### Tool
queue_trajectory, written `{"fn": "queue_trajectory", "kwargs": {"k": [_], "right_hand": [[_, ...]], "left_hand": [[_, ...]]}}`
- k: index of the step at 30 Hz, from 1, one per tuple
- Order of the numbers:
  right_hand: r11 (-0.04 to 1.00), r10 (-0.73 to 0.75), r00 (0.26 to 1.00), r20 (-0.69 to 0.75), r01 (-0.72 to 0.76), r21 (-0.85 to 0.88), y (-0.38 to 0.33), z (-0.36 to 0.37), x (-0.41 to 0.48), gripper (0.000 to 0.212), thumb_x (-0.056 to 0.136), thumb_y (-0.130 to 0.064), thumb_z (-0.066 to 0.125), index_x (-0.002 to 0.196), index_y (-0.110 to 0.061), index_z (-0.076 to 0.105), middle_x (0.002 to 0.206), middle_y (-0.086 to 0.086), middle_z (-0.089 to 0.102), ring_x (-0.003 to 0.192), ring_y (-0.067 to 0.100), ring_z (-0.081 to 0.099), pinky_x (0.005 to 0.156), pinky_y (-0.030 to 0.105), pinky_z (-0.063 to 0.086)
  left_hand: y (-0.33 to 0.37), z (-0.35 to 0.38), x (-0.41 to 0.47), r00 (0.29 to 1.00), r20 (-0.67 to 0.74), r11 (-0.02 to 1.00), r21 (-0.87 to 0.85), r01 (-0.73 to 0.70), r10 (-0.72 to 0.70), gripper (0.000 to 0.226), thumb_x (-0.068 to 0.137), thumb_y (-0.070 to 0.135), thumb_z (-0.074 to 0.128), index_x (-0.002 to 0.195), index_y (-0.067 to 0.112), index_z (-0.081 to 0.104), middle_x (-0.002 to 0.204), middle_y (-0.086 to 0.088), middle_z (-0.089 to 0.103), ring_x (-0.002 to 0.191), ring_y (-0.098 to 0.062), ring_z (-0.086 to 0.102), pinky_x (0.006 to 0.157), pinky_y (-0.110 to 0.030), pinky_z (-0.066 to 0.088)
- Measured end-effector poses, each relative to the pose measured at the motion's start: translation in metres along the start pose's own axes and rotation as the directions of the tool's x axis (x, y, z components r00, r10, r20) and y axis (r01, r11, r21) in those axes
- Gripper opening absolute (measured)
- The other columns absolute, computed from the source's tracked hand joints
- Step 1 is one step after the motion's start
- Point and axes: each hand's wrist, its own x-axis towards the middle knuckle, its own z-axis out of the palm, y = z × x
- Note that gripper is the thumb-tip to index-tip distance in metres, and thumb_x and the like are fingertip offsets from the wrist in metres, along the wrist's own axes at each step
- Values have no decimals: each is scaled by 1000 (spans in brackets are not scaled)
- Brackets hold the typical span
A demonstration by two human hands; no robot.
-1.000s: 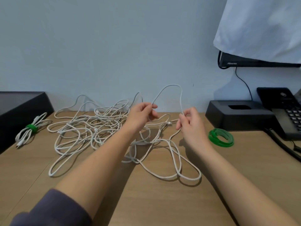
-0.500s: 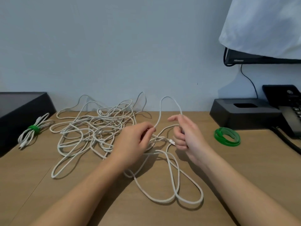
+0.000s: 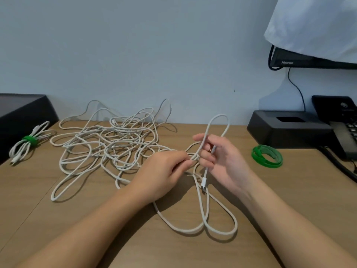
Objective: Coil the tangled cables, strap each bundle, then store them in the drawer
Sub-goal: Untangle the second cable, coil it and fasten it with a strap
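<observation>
A tangle of white cables (image 3: 108,144) sprawls over the wooden desk (image 3: 289,190). My right hand (image 3: 222,159) holds one white cable (image 3: 218,120) as an upright loop, fingers curled round both strands; its plug end (image 3: 203,183) hangs below the hand. My left hand (image 3: 164,171) pinches the same cable just left of the right fingers. Two slack loops (image 3: 212,227) of it lie on the desk in front. A finished white bundle with a green strap (image 3: 29,141) lies at the far left. Loose green straps (image 3: 267,156) sit in a ring to the right.
A black box (image 3: 21,113) stands at the left edge beside the strapped bundle. A black tray-like base (image 3: 289,130) and a desk phone (image 3: 343,128) occupy the back right, with a dark phone cord (image 3: 340,167) trailing forward. A cloth-covered monitor (image 3: 313,60) hangs above.
My right hand has turned palm-up and taken the cable's loop upright; the plug now hangs below it. My left hand moved right and now pinches the cable beside the right fingers.
</observation>
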Motion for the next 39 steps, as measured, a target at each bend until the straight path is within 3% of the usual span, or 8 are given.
{"fn": "queue_trajectory", "kwargs": {"k": [4,8,11,17,21,27,32,39], "right_hand": [[995,-62,998,-27,59,-83,5,3,1,28,94,-29,45,76,-8,48,70,3,42,61,11,39,58,22,36],[985,-107,991,-84,117,128,0,3,1,36,102,-35,31,75,-13,40,63,2,43,56,16,47,71,35,53],[963,-51,992,-115,79,259,-9,2,-2,42,103,-42,28,72,-17,41,54,-4,27,43,10,21,43,22,29],[947,167,977,-129,-122,297,-18,-1,-3,44,103,-45,33,68,-19,41,55,-7,17,39,6,12,37,21,9],[927,348,936,-45,-337,164,-27,-8,-6,37,97,-39,47,67,-18,42,60,-7,14,41,5,12,37,17,9],[869,491,869,-66,-493,-29,-24,-11,-7,22,99,-23,47,84,-7,51,77,3,44,38,2,28,35,11,14],[847,461,887,-41,-453,-279,-16,-4,-9,17,103,-27,43,101,-11,48,109,15,72,41,5,33,37,16,17],[862,375,925,-64,-373,-342,-6,-5,-5,23,105,-27,40,98,-7,49,68,5,62,37,5,29,35,16,15]], "left_hand": [[-2,1,0,998,51,1000,4,-27,27,23,96,37,48,81,23,60,70,15,52,68,-4,51,62,-23,41],[-4,-3,0,997,70,996,-83,-30,36,22,91,35,53,80,18,59,74,7,58,72,-10,54,70,-31,44],[-8,-6,3,991,113,996,-42,-73,77,22,91,36,53,84,17,60,81,5,61,79,-13,56,75,-33,45],[-27,-10,9,968,157,917,322,-237,195,12,90,29,55,93,19,61,94,7,63,95,-16,58,97,-31,39],[-38,-21,12,988,13,897,418,-143,152,5,85,15,60,88,17,62,90,2,64,91,-21,58,90,-33,39],[-41,-27,10,992,-61,927,367,-82,112,11,87,16,65,97,16,68,95,2,63,90,-20,55,76,-37,46],[-35,-22,10,992,-122,997,71,-31,39,16,85,10,70,100,10,65,103,0,55,84,-13,59,74,-35,53],[-34,-18,5,993,18,939,325,108,-121,25,87,29,68,109,23,57,103,11,56,92,-13,55,71,-28,44]]}}
